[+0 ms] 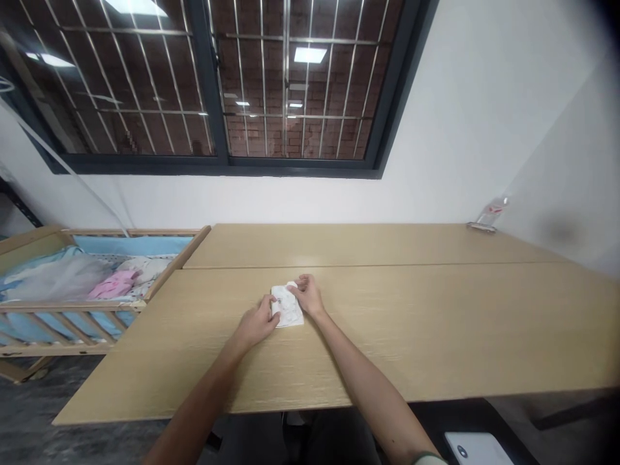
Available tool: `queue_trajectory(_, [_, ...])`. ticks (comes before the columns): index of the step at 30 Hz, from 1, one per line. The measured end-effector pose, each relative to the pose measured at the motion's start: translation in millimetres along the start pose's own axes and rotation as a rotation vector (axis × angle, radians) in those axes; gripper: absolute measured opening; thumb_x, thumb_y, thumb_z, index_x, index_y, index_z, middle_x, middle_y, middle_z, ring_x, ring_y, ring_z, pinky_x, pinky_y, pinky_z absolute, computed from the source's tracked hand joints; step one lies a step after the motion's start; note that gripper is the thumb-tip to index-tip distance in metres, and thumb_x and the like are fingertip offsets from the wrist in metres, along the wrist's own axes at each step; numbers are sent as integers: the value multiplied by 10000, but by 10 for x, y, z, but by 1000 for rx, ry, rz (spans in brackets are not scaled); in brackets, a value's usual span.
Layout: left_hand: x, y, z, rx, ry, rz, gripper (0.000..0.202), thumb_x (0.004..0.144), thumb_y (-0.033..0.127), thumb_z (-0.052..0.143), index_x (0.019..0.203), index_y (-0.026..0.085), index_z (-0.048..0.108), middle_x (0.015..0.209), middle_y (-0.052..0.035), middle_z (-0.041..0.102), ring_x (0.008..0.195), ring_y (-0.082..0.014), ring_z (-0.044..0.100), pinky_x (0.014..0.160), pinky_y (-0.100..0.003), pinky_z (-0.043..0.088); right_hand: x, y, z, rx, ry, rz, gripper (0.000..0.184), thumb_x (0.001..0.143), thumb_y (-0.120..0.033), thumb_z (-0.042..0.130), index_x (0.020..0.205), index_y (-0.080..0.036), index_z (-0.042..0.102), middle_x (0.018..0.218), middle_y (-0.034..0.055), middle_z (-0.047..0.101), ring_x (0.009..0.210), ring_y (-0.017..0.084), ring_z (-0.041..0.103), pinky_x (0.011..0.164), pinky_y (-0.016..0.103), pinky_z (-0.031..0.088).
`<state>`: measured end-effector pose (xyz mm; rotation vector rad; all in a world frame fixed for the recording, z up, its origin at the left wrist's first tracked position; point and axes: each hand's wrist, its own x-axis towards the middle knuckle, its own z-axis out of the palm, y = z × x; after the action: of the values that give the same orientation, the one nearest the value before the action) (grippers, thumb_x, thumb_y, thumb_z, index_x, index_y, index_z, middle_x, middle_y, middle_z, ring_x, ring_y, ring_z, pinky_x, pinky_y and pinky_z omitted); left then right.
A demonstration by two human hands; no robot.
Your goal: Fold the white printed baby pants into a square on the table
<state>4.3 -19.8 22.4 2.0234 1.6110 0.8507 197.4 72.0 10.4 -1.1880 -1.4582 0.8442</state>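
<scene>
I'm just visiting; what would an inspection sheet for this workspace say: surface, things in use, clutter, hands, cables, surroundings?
Surface: light wood table, a seam running across it.
Things in use: small white piece with faint marks; material unclear.
Clutter: clear plastic item in the far right corner; pale phone below the near edge.
Left hand: grips the white piece's left edge.
Right hand: at its upper right corner; whether pinching, can't tell.
Cables: nothing seen.
Surroundings: barred window ahead; at left, a wooden cot holding pink cloth and other bedding.
</scene>
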Motion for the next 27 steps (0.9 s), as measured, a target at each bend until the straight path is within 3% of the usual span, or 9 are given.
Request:
queue_trajectory(5, [-26, 112, -109, 152, 6, -5, 285, 960, 358, 487, 1216, 247, 546, 790, 3, 678, 728, -209, 674, 692, -298, 445, 52, -78, 3, -151, -52, -105, 371, 890, -424, 607, 1169, -191, 532, 1102, 121, 688, 1014, 246, 677, 934, 435, 539])
queue_trajectory(9, [-152, 326, -170, 218, 50, 11, 328, 1012, 379, 394, 1255, 226, 550, 883, -46, 713, 885, -237, 688, 814, -337, 483, 1, -316, -177, -277, -92, -249, 398, 992, -437, 483, 1299, -192, 548, 1330, 150, 627, 1256, 257, 588, 1078, 452, 457])
queue_trajectory(11, [-277, 513, -78, 260, 78, 39, 393, 1005, 401, 397, 1292, 181, 553, 1077, -123, 710, 1065, -284, 653, 931, -393, 475, -58, -470, -276, -333, -213, -368, 432, 1030, -447, 432, 1371, -206, 544, 1412, 133, 592, 1336, 246, 534, 1144, 448, 401])
queue_trajectory(14, [-493, 791, 226, 394, 173, 67, 575, 964, 443, 461, 1398, 68, 507, 1395, -250, 566, 1303, -389, 510, 1071, -505, 406, -192, -677, -353, -410, -485, -565, 476, 1063, -436, 375, 1452, -210, 530, 1520, 109, 520, 1450, 239, 422, 1228, 457, 289])
queue_trajectory(17, [-627, 931, 548, 487, 247, 49, 653, 951, 459, 485, 1440, 27, 492, 1454, -274, 521, 1372, -433, 435, 1098, -563, 376, -358, -792, -351, -442, -742, -669, 510, 1077, -422, 343, 1528, -214, 463, 1598, 77, 429, 1521, 226, 306, 1265, 460, 216])
queue_trajectory(21, [-641, 907, 711, 515, 252, 35, 570, 935, 384, 529, 1427, 98, 560, 1407, -234, 588, 1348, -422, 467, 1099, -585, 367, -515, -790, -350, -433, -961, -647, 513, 1073, -427, 376, 1561, -273, 403, 1628, 6, 368, 1541, 198, 258, 1283, 436, 185])
queue_trajectory(27, [-641, 837, 695, 501, 235, 16, 578, 951, 432, 509, 1383, 59, 596, 1383, -265, 590, 1351, -438, 461, 1117, -606, 344, -433, -615, -358, -395, -977, -530, 469, 1064, -428, 426, 1517, -318, 469, 1586, -15, 423, 1501, 202, 353, 1277, 445, 223])
